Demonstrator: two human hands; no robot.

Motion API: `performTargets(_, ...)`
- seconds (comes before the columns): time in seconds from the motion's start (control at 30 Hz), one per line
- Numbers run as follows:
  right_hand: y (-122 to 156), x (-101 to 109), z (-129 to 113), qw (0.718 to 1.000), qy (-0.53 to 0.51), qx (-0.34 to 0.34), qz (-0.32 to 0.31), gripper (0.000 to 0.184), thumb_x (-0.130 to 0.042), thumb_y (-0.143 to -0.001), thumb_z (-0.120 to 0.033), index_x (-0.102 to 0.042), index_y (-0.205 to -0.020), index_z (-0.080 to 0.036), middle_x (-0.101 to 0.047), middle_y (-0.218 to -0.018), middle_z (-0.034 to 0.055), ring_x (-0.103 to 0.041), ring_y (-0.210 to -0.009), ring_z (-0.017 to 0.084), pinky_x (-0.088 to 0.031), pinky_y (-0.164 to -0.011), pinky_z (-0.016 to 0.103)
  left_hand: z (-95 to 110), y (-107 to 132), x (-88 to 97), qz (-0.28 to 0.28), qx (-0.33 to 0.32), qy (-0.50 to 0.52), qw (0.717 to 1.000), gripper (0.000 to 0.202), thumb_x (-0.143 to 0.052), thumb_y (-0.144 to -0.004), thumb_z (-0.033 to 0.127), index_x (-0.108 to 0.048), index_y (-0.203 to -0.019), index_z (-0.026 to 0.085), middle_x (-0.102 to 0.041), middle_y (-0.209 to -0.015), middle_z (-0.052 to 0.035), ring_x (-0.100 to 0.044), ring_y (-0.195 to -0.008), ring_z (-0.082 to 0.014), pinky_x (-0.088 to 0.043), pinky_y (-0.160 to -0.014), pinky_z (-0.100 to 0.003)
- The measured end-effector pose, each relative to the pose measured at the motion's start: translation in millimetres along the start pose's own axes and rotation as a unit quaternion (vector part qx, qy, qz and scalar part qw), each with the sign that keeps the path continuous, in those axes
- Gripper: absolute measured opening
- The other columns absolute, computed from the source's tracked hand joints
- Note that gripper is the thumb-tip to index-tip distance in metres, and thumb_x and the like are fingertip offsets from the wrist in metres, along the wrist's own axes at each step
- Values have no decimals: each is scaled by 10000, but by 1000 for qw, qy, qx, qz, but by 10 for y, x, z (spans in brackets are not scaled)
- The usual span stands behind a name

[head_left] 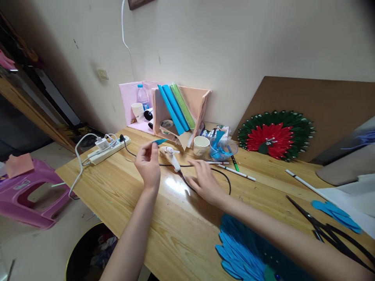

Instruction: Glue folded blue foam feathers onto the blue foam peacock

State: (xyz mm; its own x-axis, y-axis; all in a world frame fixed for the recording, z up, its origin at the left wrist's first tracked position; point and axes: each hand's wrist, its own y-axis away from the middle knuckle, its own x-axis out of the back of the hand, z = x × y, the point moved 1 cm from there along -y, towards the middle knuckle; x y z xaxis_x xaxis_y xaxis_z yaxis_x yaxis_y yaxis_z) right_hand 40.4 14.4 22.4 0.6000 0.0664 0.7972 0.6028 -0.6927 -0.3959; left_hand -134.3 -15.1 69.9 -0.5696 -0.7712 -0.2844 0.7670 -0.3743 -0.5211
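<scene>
My left hand point(149, 160) is raised over the wooden table point(123, 187) and pinches a small blue paper petal point(160, 141) between its fingertips. Just beyond it lies a white glue gun point(171, 156) with a black cord point(222, 177). My right hand point(203, 179) reaches toward the glue gun's handle, fingers stretched out flat near the cord, holding nothing. A blue feathered paper piece point(240, 251) lies under my right forearm at the near edge.
A white power strip point(107, 151) sits at the left. A paper cup point(201, 145), a clear bowl of blue pieces point(224, 148), pens point(236, 171), a cardboard file stand point(181, 111), a red and green paper fan point(274, 134), black scissors point(328, 230), a bin point(90, 253) below.
</scene>
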Motion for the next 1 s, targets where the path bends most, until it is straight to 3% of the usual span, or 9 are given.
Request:
performTargets(0.13, 505, 596, 182, 998, -9, -18, 60, 319, -445, -867, -255, -429, -1181, -204, -509, -1134, 114, -458, -1069, 256, -400, -902, 424, 147, 211, -95, -122, -15, 21, 992, 142, -645, -766, 308, -674, -814, 178, -612, -721, -8, -562, -660, -100, -439, -618, -202)
performTargets(0.23, 856, 926, 416, 988, -38, -100, 113, 308, -451, -868, -277, -438, -1168, -207, -538, -1055, 102, -514, -982, 227, -439, -825, 375, 192, 400, -183, -251, 26, 51, 966, 133, -657, -758, 300, -707, -815, 190, -624, -706, -19, -549, -612, -98, -425, -545, -197)
performTargets(0.37, 1288, 1143, 705, 961, -76, -218, 150, 255, -453, -869, -330, -497, -1082, -197, -569, -983, 82, -547, -927, 208, -441, -807, 357, 162, 669, -314, -411, 119, 67, 901, 147, -672, -741, 304, -733, -810, 189, -648, -699, -38, -528, -558, -99, -428, -502, -205)
performTargets(0.5, 1478, 1241, 813, 943, -127, -283, 121, 227, -462, -862, -365, -572, -949, -185, -604, -978, 78, -560, -920, 203, -433, -806, 343, 122, 973, -475, -544, 141, 41, 826, 165, -656, -750, 308, -741, -833, 193, -662, -728, -62, -579, -635, -136, -458, -545, -226)
performTargets(0.6, 1417, 1314, 776, 934, -205, -278, 89, 226, -507, -837, -377, -591, -876, -171, -619, -892, 65, -574, -848, 184, -449, -758, 313, 146, 1198, -607, -636, 119, 19, 762, 185, -598, -802, 308, -731, -876, 202, -663, -812, -77, -599, -733, -156, -457, -609, -243)
performTargets(0.7, 1294, 1390, 688, 942, -256, -215, 38, 200, -564, -816, -361, -602, -877, -174, -610, -859, 46, -568, -801, 160, -457, -718, 290, 193, 1369, -727, -693, 99, 12, 714, 195, -552, -839, 302, -711, -865, 191, -646, -847, -68, -587, -783, -154, -451, -675, -262)
performTargets(0.83, 1213, 1455, 596, 959, -256, -102, -65, 146, -593, -823, -301, -650, -886, -183, -594, -868, 35, -554, -765, 132, -460, -700, 280, 208, 1513, -846, -746, 112, 25, 656, 213, -522, -860, 285, -663, -770, 153, -629, -821, -44, -576, -814, -154, -439, -748, -283)
performTargets(1.0, 1244, 1482, 630, 967, -220, -46, -124, 122, -576, -839, -178, -678, -900, -203, -582, -861, 31, -561, -780, 124, -463, -710, 276, 169, 1606, -892, -780, 153, 43, 606, 177, -505, -860, 251, -641, -806, 151, -644, -843, -43, -576, -851, -160, -426, -791, -294)
